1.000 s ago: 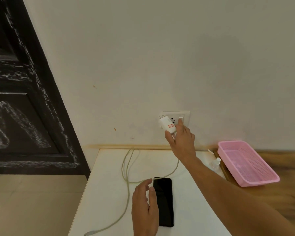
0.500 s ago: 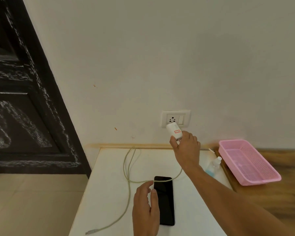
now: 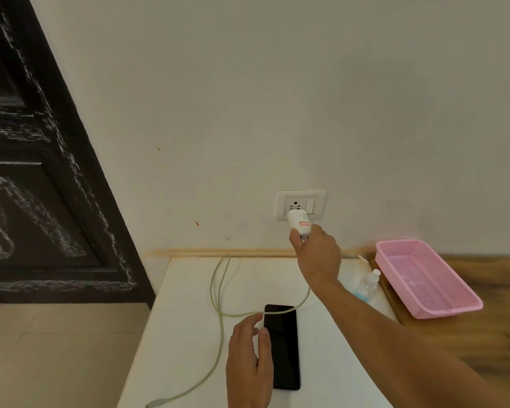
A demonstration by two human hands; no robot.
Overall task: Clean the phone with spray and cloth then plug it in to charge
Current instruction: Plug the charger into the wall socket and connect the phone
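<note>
The right hand (image 3: 317, 254) pinches the light, rigid charger (image 3: 299, 222) by its sides — best there; the left hand (image 3: 249, 360) rests open-fingered, steadying the slippery phone (image 3: 283, 346).

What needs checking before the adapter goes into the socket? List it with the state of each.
1. Adapter gripped by right hand: ok.
2. Adapter lined up with wall socket holes: not ok, it sits below them.
3. Socket switch off: cannot tell.
4. Phone steadied by left hand: ok.
5. Cable end plugged into phone: not ok, it lies loose on the table.
</note>
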